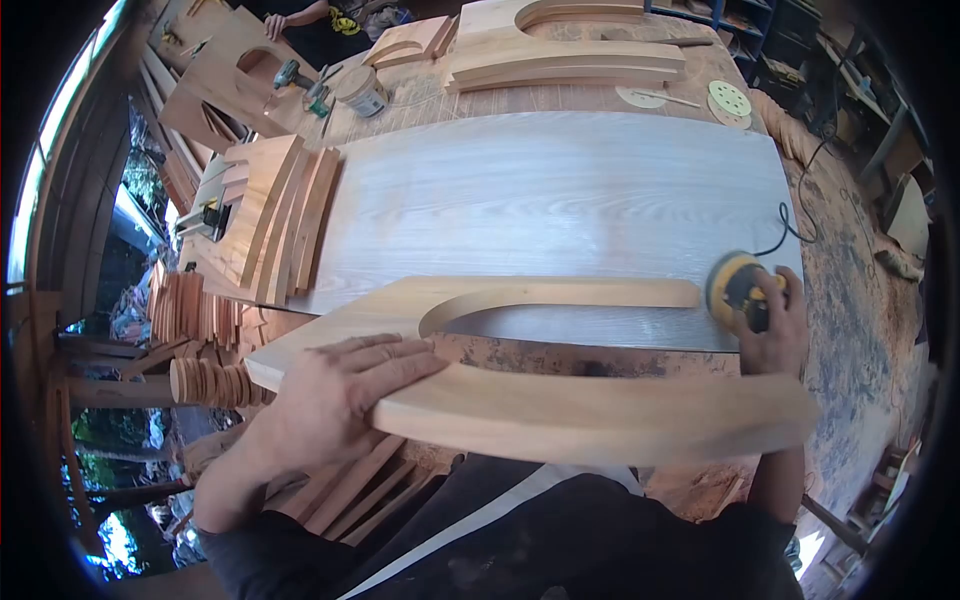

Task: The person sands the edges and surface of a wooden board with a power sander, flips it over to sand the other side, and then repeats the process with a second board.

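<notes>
A pale U-shaped wooden piece (560, 292) spans the near edge of a board. Its closed end lies left, and its near arm rises toward me, blurred at the right tip. My left hand (350, 390) grips it near the closed end, fingers across the upper face and thumb hidden. In my right hand (778, 325) is a yellow and black orbital sander (738, 290), just beyond the far arm's tip. The near arm of the wood covers part of my right forearm. Beneath the sander lies the greyish wood-grained board (560, 190).
Curved wooden pieces (290, 220) stack at the left, with more U-shaped pieces (570, 65) at the back. A tub (362, 92), a drill (295, 78) and sanding discs (730, 100) stand around the board. The sander's cord (808, 205) trails right. Another person's hand (275, 25) shows at upper left.
</notes>
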`<state>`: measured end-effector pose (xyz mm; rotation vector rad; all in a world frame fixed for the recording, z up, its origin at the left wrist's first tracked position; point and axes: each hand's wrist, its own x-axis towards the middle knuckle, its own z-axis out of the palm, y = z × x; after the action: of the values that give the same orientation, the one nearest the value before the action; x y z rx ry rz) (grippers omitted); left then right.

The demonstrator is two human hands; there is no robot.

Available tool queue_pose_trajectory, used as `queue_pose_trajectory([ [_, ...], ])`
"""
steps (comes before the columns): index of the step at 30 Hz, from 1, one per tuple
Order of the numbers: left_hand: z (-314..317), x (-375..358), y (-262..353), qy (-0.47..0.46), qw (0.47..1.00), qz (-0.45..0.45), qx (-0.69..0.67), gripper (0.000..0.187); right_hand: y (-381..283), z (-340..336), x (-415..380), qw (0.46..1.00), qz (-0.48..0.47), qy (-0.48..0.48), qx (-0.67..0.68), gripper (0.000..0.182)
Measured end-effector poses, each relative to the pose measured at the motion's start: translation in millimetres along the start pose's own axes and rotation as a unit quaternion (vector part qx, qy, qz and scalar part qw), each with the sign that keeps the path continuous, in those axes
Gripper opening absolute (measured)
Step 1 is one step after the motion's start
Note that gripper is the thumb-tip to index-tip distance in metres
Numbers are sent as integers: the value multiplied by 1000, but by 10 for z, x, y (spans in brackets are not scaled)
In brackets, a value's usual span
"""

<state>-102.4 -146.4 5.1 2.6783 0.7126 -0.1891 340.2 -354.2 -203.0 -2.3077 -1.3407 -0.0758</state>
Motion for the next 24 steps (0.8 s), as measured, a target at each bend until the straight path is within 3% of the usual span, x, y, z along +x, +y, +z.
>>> queue_pose_trajectory([
  [3,271,-165,180,-7,999,-2,36,59,607,-261,-143,993,94,64,-17,68],
  [5,481,-272,289,-12,999,-17,36,62,1053,-367,-258,981,145,85,-99,71],
  [10,1276,-252,526,1,996,-55,70,70,1634,-577,-503,973,184,99,-95,68],
  [15,2538,349,259,75,992,-79,62,65,1765,-592,-696,963,213,155,-62,65],
  [17,2959,596,-6,122,983,-75,117,63,1731,-568,-831,962,230,140,-45,65],
  [21,3118,833,-290,131,983,-43,118,62,1679,-471,-1121,968,234,86,20,64],
  [24,3111,880,-413,117,986,-17,116,61,1501,-389,-1277,970,237,45,-4,65],
])
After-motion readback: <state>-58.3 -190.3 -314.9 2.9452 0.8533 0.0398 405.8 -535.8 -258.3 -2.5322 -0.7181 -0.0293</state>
